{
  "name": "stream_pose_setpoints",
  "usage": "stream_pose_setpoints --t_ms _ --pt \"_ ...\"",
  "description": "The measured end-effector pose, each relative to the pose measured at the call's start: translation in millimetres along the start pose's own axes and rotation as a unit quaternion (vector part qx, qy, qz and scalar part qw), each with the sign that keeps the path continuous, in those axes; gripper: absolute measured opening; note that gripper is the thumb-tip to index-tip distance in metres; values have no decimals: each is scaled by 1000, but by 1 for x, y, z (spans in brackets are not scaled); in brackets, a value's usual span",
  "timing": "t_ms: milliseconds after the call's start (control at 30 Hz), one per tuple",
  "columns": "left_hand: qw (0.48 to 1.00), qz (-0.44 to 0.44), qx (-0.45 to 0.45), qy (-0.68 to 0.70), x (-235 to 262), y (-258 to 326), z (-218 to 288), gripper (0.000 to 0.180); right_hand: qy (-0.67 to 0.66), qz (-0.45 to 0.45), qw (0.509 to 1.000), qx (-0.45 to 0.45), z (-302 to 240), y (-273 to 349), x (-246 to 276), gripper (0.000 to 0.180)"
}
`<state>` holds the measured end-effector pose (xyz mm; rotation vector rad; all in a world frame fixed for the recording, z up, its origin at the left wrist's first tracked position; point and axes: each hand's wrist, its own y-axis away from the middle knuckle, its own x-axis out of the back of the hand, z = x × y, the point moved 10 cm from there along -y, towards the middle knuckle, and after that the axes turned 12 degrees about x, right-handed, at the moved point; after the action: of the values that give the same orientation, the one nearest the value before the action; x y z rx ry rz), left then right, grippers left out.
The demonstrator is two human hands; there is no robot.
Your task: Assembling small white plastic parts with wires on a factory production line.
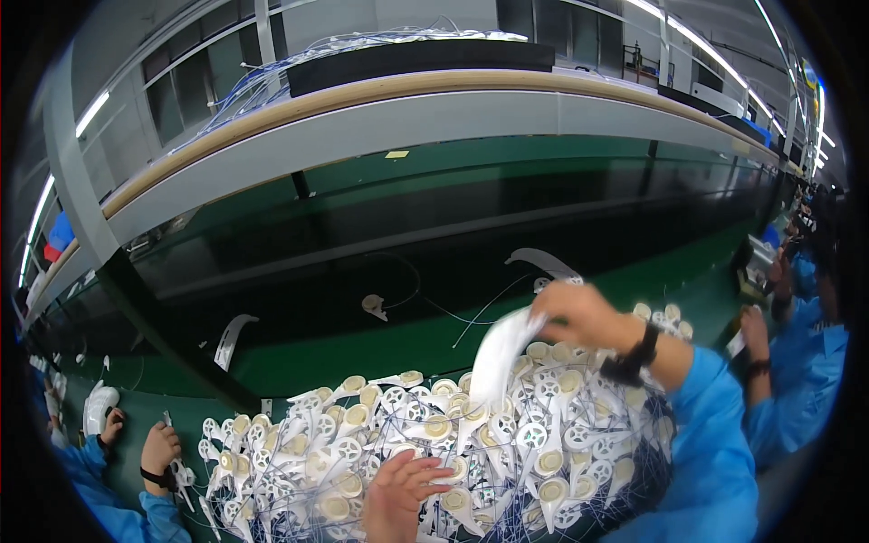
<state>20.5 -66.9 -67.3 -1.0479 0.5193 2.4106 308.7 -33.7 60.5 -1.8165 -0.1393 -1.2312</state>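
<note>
Between the fingers and thumb of my right hand (579,317) is a curved white plastic strip (500,357), tilted over the far side of a heap. The heap is made of white plastic parts with round cream-coloured discs (437,426), spoked wheel shapes (530,435) and tangled thin blue and white wires. My left hand (403,493) is at the heap's near edge, its fingers stretched out and apart, with nothing seen in it. Whether its fingertips touch the parts I cannot tell.
Beyond the heap runs a dark belt-like surface (362,235) carrying another curved white strip (548,264) and a wired disc part (373,306). A slanting post (172,326) rises left of the heap. A wire-laden shelf (434,86) spans above. Co-workers' hands (161,448) work on both sides.
</note>
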Motion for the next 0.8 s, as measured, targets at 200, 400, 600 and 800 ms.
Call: stream_pose_setpoints --t_ms 200,400,600,800 --pt "973 -129 166 -100 -35 11 -44 79 -167 -164 952 199 -145 -31 -70 29" --pt "986 46 158 -27 11 17 -56 38 -172 -53 983 30 -31 -49 -51 30" --pt "990 19 121 -63 7 11 -44 39 201 -221 819 -490 204 134 -42 30" --pt "989 6 124 -77 12 15 -39 40 112 -196 807 -546 248 181 -61 34"
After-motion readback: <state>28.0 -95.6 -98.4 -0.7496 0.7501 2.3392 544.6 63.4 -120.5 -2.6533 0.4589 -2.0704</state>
